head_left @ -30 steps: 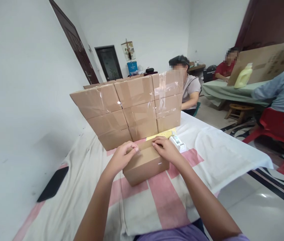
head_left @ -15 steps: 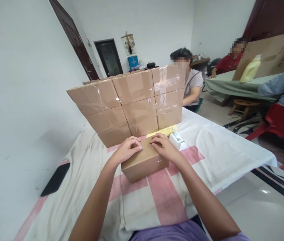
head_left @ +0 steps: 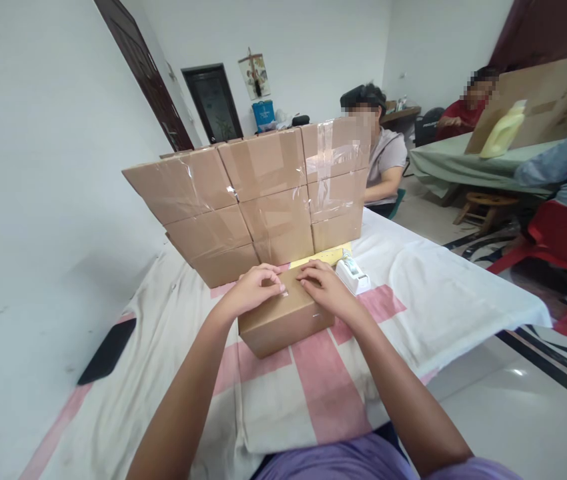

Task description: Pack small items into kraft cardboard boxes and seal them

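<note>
A small brown cardboard box [head_left: 283,325] lies on the pink-and-white cloth in front of me. Both of my hands rest on its top. My left hand [head_left: 255,289] has its fingers curled, with the tips pressed together on the lid near a small pale spot at the middle seam. My right hand [head_left: 327,287] presses down on the lid's right half with bent fingers. Just behind the box stands a stack of taped cardboard boxes [head_left: 263,193].
A white tape dispenser [head_left: 353,274] and a yellow strip [head_left: 321,256] lie right of the box, before the stack. A black phone [head_left: 107,349] lies at the table's left edge by the wall. Other people sit behind; a red chair [head_left: 563,247] stands at right.
My left hand's fingertips have slid right toward the lid's middle, closer to the right hand. The view has shifted slightly; the box stays in place.
</note>
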A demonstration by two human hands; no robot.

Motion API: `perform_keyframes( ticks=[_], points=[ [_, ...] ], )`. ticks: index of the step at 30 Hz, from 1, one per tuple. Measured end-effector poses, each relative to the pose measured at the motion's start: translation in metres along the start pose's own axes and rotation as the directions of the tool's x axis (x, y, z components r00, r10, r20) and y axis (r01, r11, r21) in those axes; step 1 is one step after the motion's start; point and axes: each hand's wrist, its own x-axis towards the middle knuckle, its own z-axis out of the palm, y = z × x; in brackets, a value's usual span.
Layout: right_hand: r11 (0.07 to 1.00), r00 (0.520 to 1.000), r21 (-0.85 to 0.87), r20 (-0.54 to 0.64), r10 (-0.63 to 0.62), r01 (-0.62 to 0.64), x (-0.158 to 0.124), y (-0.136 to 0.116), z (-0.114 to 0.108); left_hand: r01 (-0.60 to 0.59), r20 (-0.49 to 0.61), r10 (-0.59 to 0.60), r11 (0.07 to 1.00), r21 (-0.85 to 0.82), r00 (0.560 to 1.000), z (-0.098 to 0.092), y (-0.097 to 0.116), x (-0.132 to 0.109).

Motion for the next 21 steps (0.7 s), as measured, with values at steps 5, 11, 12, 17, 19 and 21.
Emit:
perform_keyframes(
  ticks=[5,11,12,17,19,21],
  points=[
    [1.000,1.000,0.016,-0.019,-0.009,0.009,0.000,0.003,0.002,0.031,-0.031,-0.028,0.994,0.101,0.999,0.005,-0.002,0.002],
    [1.000,1.000,0.027,-0.024,0.001,0.000,-0.001,0.001,0.001,0.049,-0.068,-0.040,0.990,0.135,0.997,0.008,-0.004,-0.001],
    [0.999,1.000,0.033,-0.023,0.002,-0.001,-0.002,0.000,0.001,0.045,-0.069,-0.037,0.991,0.126,0.997,0.009,-0.004,-0.001],
    [0.999,1.000,0.035,-0.023,0.011,-0.010,-0.003,-0.004,0.000,0.053,-0.080,-0.044,0.993,0.110,0.996,0.012,-0.003,-0.002],
    [0.999,1.000,0.037,-0.023,0.017,-0.016,-0.003,-0.004,0.000,0.070,-0.087,-0.060,0.990,0.120,0.994,0.013,-0.001,-0.004],
    [0.999,1.000,0.039,-0.025,0.014,-0.013,-0.003,-0.004,0.001,0.099,-0.107,-0.085,0.987,0.130,0.991,0.013,-0.001,-0.004]
  ],
)
